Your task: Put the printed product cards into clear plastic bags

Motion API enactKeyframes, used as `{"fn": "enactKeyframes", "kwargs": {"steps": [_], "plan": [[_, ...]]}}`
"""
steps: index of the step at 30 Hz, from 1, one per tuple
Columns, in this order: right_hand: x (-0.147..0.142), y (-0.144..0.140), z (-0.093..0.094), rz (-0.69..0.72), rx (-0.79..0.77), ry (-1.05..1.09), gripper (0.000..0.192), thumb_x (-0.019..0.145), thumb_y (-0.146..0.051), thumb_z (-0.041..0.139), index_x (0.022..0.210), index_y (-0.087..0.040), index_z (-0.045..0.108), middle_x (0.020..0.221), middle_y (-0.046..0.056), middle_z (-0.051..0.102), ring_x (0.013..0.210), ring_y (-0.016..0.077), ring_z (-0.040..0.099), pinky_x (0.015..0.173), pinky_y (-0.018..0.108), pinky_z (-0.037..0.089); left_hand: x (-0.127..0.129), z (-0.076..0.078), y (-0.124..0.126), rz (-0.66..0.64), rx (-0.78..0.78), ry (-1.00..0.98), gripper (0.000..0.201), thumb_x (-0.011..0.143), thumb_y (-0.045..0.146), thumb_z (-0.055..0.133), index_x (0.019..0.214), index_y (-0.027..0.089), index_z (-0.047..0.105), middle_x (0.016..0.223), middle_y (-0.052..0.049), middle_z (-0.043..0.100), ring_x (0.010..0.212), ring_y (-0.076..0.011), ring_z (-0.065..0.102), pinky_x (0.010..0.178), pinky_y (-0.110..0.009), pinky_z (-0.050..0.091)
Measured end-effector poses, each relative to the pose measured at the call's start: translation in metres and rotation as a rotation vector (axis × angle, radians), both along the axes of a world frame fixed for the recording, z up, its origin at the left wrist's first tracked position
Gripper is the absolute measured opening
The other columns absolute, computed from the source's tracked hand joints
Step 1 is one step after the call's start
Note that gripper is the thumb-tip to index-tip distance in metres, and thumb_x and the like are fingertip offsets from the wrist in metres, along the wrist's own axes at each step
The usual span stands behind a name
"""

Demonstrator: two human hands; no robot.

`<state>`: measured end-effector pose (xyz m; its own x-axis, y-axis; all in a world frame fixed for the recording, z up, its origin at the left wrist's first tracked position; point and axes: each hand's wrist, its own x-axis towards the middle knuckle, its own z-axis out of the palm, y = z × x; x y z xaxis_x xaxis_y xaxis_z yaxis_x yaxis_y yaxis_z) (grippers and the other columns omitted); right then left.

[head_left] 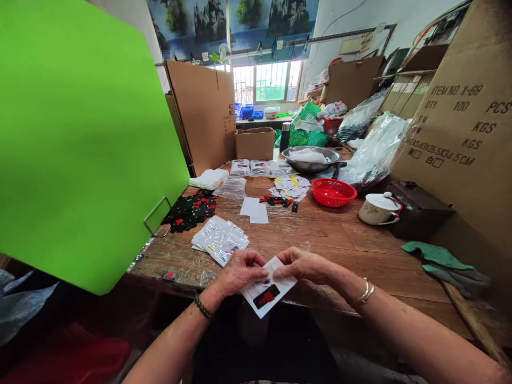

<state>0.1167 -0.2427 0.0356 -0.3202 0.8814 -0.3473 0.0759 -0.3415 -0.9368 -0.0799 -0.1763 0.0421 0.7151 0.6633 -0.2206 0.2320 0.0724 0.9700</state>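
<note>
Both of my hands pinch one white card packet point(279, 294) at the table's front edge, and a black and red piece point(266, 296) shows on its lower half. My left hand point(243, 273) grips the packet's upper left side, thumb on top. On the upper right side my right hand point(300, 265) holds it with thumb and fingers closed. Just beyond my left hand lies a stack of clear-wrapped white packets point(220, 237). Farther back are two blank white cards point(255, 210) and a small group of black and red pieces point(278, 201).
A large pile of black and red pieces point(191, 209) lies left, beside a bright green panel point(88, 138). Printed cards point(291, 186), a red basket point(334, 192), a metal pan point(312, 158) and a lidded mug point(378, 208) stand farther back. Cardboard boxes point(202, 114) border the table point(340, 245).
</note>
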Motion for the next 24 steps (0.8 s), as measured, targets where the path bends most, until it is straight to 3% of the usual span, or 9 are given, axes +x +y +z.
{"fn": "enactKeyframes", "kwargs": {"steps": [3, 6, 13, 18, 21, 24], "plan": [[0.010, -0.001, 0.009, -0.056, 0.001, 0.079, 0.050, 0.066, -0.061, 0.074, 0.081, -0.015, 0.061, 0.073, 0.001, 0.062, 0.058, 0.0112, 0.052, 0.055, 0.024, 0.044, -0.003, -0.003, 0.004, 0.111, -0.019, -0.036, 0.027, 0.057, 0.031, 0.078, 0.072, 0.013, 0.066, 0.062, -0.001, 0.065, 0.053, -0.0110, 0.055, 0.053, -0.023, 0.041], [0.008, -0.005, 0.011, -0.151, 0.062, -0.004, 0.051, 0.067, -0.060, 0.074, 0.087, -0.015, 0.061, 0.077, 0.002, 0.061, 0.062, 0.0120, 0.051, 0.056, 0.024, 0.042, -0.001, -0.004, 0.003, 0.184, -0.013, -0.080, 0.029, 0.057, 0.032, 0.079, 0.073, 0.013, 0.065, 0.064, -0.001, 0.065, 0.056, -0.0108, 0.055, 0.055, -0.023, 0.042], [-0.020, -0.011, -0.006, -0.213, 0.271, -0.243, 0.029, 0.069, -0.044, 0.066, 0.066, -0.017, 0.054, 0.062, -0.002, 0.049, 0.060, 0.0124, 0.042, 0.055, 0.024, 0.032, 0.002, -0.011, -0.018, 0.186, 0.062, -0.066, 0.029, 0.071, 0.044, 0.067, 0.073, 0.015, 0.063, 0.063, 0.001, 0.056, 0.056, -0.0107, 0.049, 0.054, -0.024, 0.040], [-0.034, -0.007, -0.019, -0.242, 0.367, -0.363, 0.033, 0.072, -0.044, 0.061, 0.058, -0.020, 0.044, 0.057, -0.004, 0.037, 0.059, 0.0124, 0.034, 0.052, 0.024, 0.027, -0.009, -0.020, -0.027, 0.325, 0.269, 0.017, 0.022, 0.073, 0.032, 0.061, 0.058, 0.018, 0.052, 0.055, 0.005, 0.043, 0.054, -0.0095, 0.038, 0.052, -0.024, 0.031], [-0.043, 0.005, -0.026, -0.210, 0.374, -0.371, 0.031, 0.073, -0.047, 0.059, 0.061, -0.019, 0.049, 0.058, -0.003, 0.042, 0.059, 0.0133, 0.036, 0.053, 0.025, 0.028, -0.017, -0.021, -0.022, 0.404, 0.351, 0.082, 0.023, 0.074, 0.032, 0.059, 0.057, 0.018, 0.051, 0.054, 0.005, 0.043, 0.054, -0.0104, 0.039, 0.053, -0.025, 0.030], [-0.055, 0.030, -0.034, -0.266, 0.419, -0.317, 0.034, 0.070, -0.053, 0.060, 0.066, -0.019, 0.054, 0.061, -0.001, 0.047, 0.061, 0.0154, 0.041, 0.055, 0.026, 0.032, -0.025, -0.015, -0.003, 0.423, 0.455, 0.158, 0.026, 0.077, 0.034, 0.057, 0.057, 0.018, 0.055, 0.053, 0.003, 0.047, 0.056, -0.0119, 0.043, 0.055, -0.026, 0.032]]}}
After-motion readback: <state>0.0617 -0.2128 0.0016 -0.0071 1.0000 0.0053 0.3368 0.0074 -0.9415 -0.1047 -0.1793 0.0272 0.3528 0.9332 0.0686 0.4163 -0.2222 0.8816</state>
